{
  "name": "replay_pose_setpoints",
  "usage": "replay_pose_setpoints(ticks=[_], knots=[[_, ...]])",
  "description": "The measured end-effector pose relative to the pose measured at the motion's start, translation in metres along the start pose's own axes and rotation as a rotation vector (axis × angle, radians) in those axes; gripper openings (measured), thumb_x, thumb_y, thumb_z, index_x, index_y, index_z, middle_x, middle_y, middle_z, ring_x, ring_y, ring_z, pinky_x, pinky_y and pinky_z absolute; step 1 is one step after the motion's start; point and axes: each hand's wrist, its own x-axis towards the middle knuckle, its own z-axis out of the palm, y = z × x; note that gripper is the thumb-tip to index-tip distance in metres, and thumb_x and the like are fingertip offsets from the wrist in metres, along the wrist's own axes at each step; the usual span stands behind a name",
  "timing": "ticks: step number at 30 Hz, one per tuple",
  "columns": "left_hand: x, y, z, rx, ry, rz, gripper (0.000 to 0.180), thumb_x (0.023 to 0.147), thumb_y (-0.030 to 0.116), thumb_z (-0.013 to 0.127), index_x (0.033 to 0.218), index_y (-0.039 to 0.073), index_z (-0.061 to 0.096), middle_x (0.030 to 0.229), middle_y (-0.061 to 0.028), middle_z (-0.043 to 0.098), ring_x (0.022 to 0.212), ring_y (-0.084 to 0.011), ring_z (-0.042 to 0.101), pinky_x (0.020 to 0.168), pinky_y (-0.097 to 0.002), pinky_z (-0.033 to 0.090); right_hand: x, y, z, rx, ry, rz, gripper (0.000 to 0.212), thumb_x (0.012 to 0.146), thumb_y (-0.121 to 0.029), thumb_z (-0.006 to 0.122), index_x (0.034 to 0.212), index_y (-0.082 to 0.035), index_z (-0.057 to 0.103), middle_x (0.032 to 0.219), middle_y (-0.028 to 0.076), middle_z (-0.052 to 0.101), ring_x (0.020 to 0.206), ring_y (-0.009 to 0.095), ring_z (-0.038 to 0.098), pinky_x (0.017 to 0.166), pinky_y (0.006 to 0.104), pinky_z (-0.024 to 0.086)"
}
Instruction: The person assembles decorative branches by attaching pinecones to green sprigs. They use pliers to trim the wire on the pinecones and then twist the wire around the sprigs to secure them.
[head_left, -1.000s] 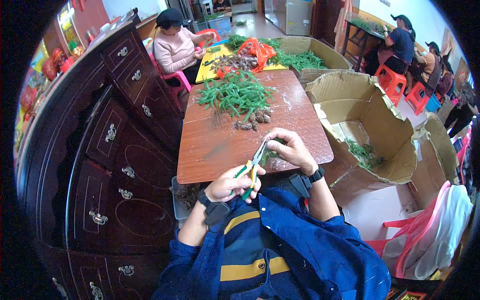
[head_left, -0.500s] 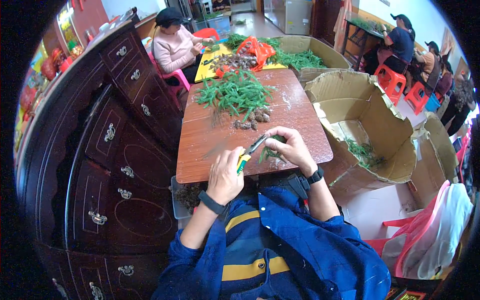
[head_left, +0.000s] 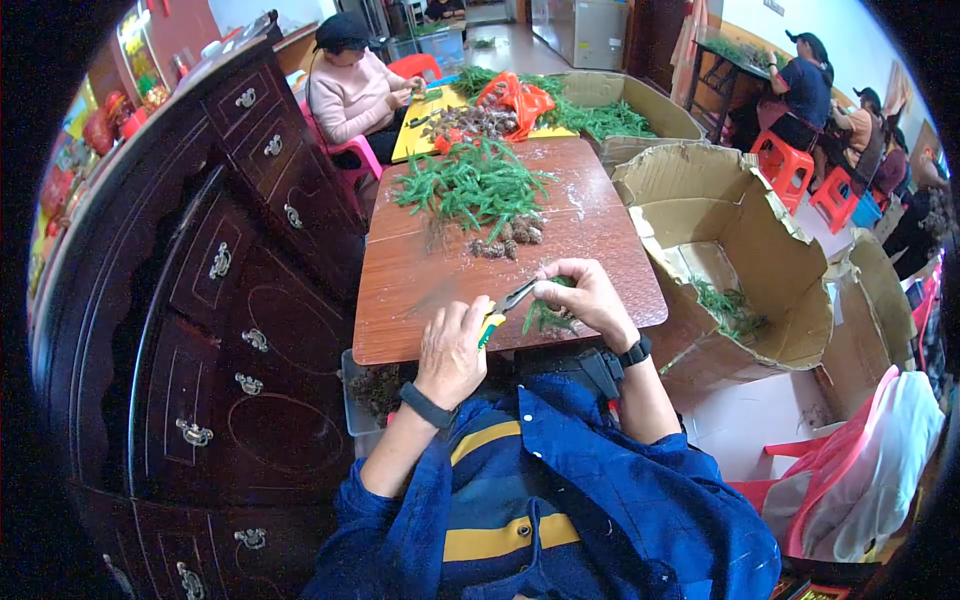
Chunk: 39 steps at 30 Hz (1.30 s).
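My left hand (head_left: 452, 352) is closed around the yellow-and-green handles of a pair of pliers (head_left: 490, 328). The jaws point up and right, their tips close to my right fingers. My right hand (head_left: 594, 298) pinches a green artificial pine sprig (head_left: 546, 318) near the table's front edge. Part of the sprig is hidden behind the fingers, and whatever the jaws touch is too small to make out. Beyond my hands, several brown pine cones (head_left: 512, 238) lie beside a heap of green sprigs (head_left: 476, 184) on the brown table (head_left: 410, 290).
Close on my left stands a dark wooden cabinet (head_left: 290, 340). To the right is an open cardboard box (head_left: 730, 210) with some greenery in it. A co-worker (head_left: 350, 95) sits at a yellow table (head_left: 408, 145) ahead; others sit on red stools (head_left: 782, 168) at far right.
The pliers and sprig have shifted slightly, and more of the sprig shows below my right fingers. The hands keep the same grips. The co-worker ahead has moved their hands a little.
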Motion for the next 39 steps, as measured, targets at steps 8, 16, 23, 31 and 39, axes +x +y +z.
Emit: replay_pose_setpoints(ticks=[8,16,23,31,39], knots=[[-0.003,-0.004,0.000,-0.076,-0.021,0.016,0.048,0.078,-0.006,0.060,0.123,0.008,0.054,0.102,-0.0162,0.058,0.095,-0.0397,0.057,0.083,-0.0482,0.048,-0.001,-0.003,-0.005,-0.033,-0.065,0.028,0.013,0.089,-0.013,0.079,0.093,-0.002,0.073,0.078,-0.004,0.067,0.068,0.003,0.057,0.061,0.0223,0.047],[-0.006,-0.010,0.003,-0.170,-0.014,0.044,0.047,0.076,-0.008,0.060,0.120,0.008,0.056,0.097,-0.0165,0.059,0.094,-0.0400,0.059,0.081,-0.0476,0.050,-0.003,-0.007,-0.005,-0.094,-0.097,0.050,0.015,0.087,-0.014,0.080,0.092,-0.003,0.073,0.080,-0.003,0.068,0.070,0.003,0.058,0.062,0.0229,0.048],[-0.010,-0.009,0.008,-0.298,-0.063,0.039,0.043,0.078,-0.006,0.063,0.118,0.007,0.057,0.102,-0.0173,0.061,0.097,-0.0399,0.061,0.081,-0.0456,0.051,-0.008,-0.012,-0.012,-0.078,-0.174,0.056,0.015,0.087,-0.015,0.080,0.092,-0.003,0.072,0.080,-0.004,0.068,0.072,0.003,0.058,0.064,0.0225,0.048],[-0.003,-0.005,0.017,-0.286,-0.004,0.017,0.039,0.083,0.008,0.073,0.118,0.007,0.058,0.098,-0.0150,0.064,0.096,-0.0386,0.063,0.082,-0.0471,0.052,-0.011,-0.007,-0.031,-0.141,-0.162,-0.010,0.013,0.090,-0.015,0.076,0.091,-0.003,0.070,0.079,-0.004,0.066,0.072,0.005,0.058,0.065,0.0241,0.048],[0.028,-0.033,0.055,-0.232,-0.227,0.024,0.045,0.080,0.023,0.078,0.119,0.009,0.059,0.102,-0.0147,0.064,0.098,-0.0365,0.062,0.083,-0.0472,0.051,0.002,-0.007,-0.096,-0.322,0.257,0.042,0.019,0.096,-0.023,0.067,0.086,-0.007,0.067,0.072,-0.008,0.059,0.064,0.002,0.052,0.057,0.0198,0.040]])
